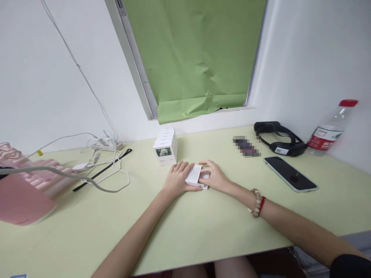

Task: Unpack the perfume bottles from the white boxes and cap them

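A small white box (193, 174) with fine print on its face lies on the table between my hands. My left hand (180, 176) grips it from the left, fingers over the far edge and thumb along the near side. At the box's right end, which looks open with a flap showing, my right hand (215, 175) has its fingers bent in at the opening. Whether those fingers pinch anything is hidden. Just beyond my left hand stands a row of similar white boxes (165, 148), the front one printed with a white flower.
To the right are a phone (290, 173), a black headset (279, 139), a blurred-out item (246, 146) and a red-capped bottle (326, 131). Cables (116, 162), a power strip (107, 146) and a pink object (26, 197) occupy the left. A green sheet (199, 58) covers the window.
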Motion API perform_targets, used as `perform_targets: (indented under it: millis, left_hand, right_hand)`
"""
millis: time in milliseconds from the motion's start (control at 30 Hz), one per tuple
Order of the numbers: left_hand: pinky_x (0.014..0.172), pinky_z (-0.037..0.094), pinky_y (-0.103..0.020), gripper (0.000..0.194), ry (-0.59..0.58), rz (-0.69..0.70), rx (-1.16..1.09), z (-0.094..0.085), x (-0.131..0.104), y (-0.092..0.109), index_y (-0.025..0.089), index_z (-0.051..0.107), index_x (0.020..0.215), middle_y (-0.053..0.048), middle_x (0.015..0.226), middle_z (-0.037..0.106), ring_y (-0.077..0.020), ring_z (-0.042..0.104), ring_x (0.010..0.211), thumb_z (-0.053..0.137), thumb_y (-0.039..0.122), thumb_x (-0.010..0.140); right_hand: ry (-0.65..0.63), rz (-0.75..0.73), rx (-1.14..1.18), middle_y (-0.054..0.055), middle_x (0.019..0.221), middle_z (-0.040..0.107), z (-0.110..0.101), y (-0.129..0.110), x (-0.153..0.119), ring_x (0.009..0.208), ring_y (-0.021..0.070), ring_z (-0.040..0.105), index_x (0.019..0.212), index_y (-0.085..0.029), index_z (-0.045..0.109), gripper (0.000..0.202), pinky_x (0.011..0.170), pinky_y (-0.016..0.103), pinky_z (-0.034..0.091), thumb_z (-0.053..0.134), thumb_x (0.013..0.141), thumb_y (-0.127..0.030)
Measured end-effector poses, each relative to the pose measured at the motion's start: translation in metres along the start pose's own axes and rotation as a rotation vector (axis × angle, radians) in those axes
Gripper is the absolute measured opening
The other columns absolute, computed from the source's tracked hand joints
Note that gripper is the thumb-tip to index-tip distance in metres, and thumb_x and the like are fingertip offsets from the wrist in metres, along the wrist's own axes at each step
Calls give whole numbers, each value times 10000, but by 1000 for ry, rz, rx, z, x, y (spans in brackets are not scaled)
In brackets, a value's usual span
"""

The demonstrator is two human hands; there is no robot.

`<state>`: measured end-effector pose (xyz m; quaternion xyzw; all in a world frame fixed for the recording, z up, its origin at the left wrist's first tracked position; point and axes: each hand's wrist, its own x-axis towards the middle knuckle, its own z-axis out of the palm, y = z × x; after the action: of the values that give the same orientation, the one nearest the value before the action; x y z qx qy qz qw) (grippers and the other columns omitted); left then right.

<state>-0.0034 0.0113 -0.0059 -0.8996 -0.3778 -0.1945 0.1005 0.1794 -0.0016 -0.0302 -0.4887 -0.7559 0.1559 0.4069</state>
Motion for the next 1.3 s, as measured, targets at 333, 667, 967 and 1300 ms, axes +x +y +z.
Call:
perform_targets:
  millis: [333, 667, 967, 1300]
  left_hand:
    - [830, 349, -402, 715, 32, -202, 89, -2, -1, -4, 229, 510, 1091, -102, 1037, 587, -277, 535, 965, 528, 737, 588]
    - [826, 344, -411, 754, 57, -271, 114, 1, 1, -1, 226, 492, 1138, -108, 1041, 578, -293, 524, 971, 512, 747, 594]
    - [844, 335, -407, 738, 60, -273, 118, 3, 1, 3, 237, 519, 1106, -103, 1041, 584, -293, 521, 970, 525, 751, 577]
    - [835, 337, -402, 751, 52, -246, 132, 3, 1, 4, 213, 508, 1122, -106, 1040, 583, -294, 516, 980, 497, 756, 603]
  right_hand:
    - [-142, -78, -47, 93, 1193, 474, -20, 29, 7, 1142, 200, 439, 995, -198, 564, 214, 988, 416, 309, 475, 846, -324]
    - [50, 215, 402, 15, 931, 571, -12, 35, 13, 856, 127, 582, 960, -208, 419, 188, 877, 330, 420, 310, 900, -349]
    - [259, 517, 726, 10, 870, 612, -20, 29, 19, 616, 115, 605, 913, -242, 329, 306, 439, 200, 465, 251, 860, -534]
    - [192, 612, 806, 25, 818, 639, -26, 23, 18, 530, 115, 610, 889, -212, 416, 205, 401, 234, 508, 402, 869, -416]
